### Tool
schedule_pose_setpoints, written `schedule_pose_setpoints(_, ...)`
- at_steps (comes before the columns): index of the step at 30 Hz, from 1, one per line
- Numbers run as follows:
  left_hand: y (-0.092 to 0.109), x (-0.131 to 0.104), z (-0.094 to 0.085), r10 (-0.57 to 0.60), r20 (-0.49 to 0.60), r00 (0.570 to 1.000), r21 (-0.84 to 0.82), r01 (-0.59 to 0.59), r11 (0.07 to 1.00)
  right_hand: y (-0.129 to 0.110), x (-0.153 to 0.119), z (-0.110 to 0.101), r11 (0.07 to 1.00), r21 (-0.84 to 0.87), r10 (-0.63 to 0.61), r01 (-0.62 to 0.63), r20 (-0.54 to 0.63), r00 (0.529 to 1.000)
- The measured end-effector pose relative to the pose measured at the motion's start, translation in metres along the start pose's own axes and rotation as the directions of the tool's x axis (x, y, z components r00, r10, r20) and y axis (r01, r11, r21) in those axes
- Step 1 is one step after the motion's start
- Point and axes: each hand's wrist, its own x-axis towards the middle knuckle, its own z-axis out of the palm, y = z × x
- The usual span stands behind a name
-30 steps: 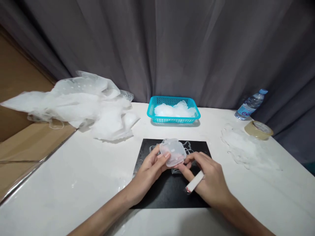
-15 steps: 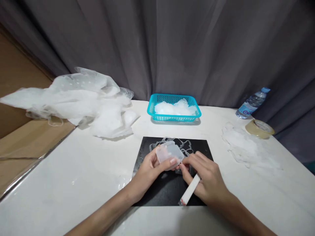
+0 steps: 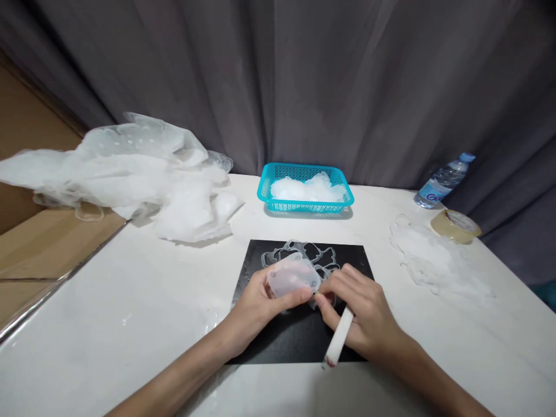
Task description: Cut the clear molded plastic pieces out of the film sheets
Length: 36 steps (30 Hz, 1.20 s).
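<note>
My left hand (image 3: 256,304) grips a thin, translucent frosted-plastic piece (image 3: 292,277) with rounded corners and small round marks near its edge. The thumb lies on the near edge of the piece. Tucked in my right hand (image 3: 360,307) is a white stick-like tool (image 3: 337,339) with a reddish end pointing toward me; its other end is hidden by the fingers. The right thumb and index finger pinch together at the right corner of the piece. Beneath both hands lies a black mat (image 3: 278,341), with clear plastic outline scraps (image 3: 324,255) on its far part.
A turquoise basket (image 3: 304,206) holding white translucent pieces stands at the back. A pile of frosted plastic sheets (image 3: 143,179) sits at left beside cardboard (image 3: 47,243). On the right are a water bottle (image 3: 443,182), a tape roll (image 3: 456,226) and clear scraps (image 3: 430,258).
The plastic piece has turned in my left hand and now shows its face more fully. The white tool's near end has shifted slightly right and down. The camera view has shifted a little.
</note>
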Motion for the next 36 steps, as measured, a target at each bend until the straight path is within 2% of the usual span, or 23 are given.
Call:
schedule_pose_setpoints(3, -0.001, 0.0, -0.003, -0.038, 0.038, 0.999, -0.006, 0.038, 0.999, 0.006, 0.0, -0.006, 0.987, 0.107, 0.126, -0.121, -0.044, 0.991)
schedule_pose_setpoints(5, -0.001, 0.0, -0.004, -0.045, 0.045, 0.998, -0.04, 0.046, 0.998, 0.011, 0.0, -0.01, 0.976, 0.133, 0.172, -0.171, -0.001, 0.985)
schedule_pose_setpoints(9, 0.001, 0.002, -0.003, -0.04, 0.045, 0.998, -0.028, 0.041, 0.999, 0.016, 0.001, -0.015, 0.937, 0.259, 0.188, -0.235, 0.194, 0.963)
schedule_pose_setpoints(13, 0.003, 0.002, -0.002, -0.007, 0.003, 1.0, 0.072, 0.006, 0.997, 0.013, 0.003, -0.013, 0.896, 0.362, 0.202, -0.258, 0.186, 0.962)
schedule_pose_setpoints(19, 0.003, 0.001, -0.002, 0.034, 0.016, 0.999, 0.149, -0.036, 0.988, 0.009, 0.004, -0.012, 0.886, 0.362, 0.233, -0.291, 0.196, 0.953)
schedule_pose_setpoints(22, 0.002, 0.0, -0.002, 0.033, 0.028, 0.999, 0.151, -0.037, 0.988, 0.01, 0.002, -0.009, 0.91, 0.341, 0.19, -0.236, 0.164, 0.968)
schedule_pose_setpoints(24, 0.002, 0.0, -0.002, 0.03, 0.021, 0.999, 0.138, -0.032, 0.99, 0.01, 0.0, -0.007, 0.948, 0.288, 0.114, -0.138, 0.1, 0.988)
schedule_pose_setpoints(26, 0.001, 0.0, -0.003, 0.035, 0.004, 0.999, 0.124, -0.035, 0.992, 0.01, -0.001, -0.005, 0.983, 0.182, -0.002, -0.003, 0.024, 1.0)
schedule_pose_setpoints(29, 0.0, 0.001, -0.002, 0.039, 0.005, 0.999, 0.11, -0.04, 0.993, 0.008, -0.001, -0.002, 0.985, -0.03, -0.169, 0.168, -0.044, 0.985)
schedule_pose_setpoints(32, -0.002, 0.001, -0.001, 0.035, 0.006, 0.999, 0.096, -0.036, 0.995, 0.007, -0.001, -0.001, 0.958, -0.172, -0.242, 0.231, -0.049, 0.969)
schedule_pose_setpoints(36, -0.001, -0.001, 0.0, 0.025, -0.007, 1.0, 0.086, -0.024, 0.996, 0.007, -0.001, 0.0, 0.938, -0.236, -0.278, 0.256, -0.064, 0.958)
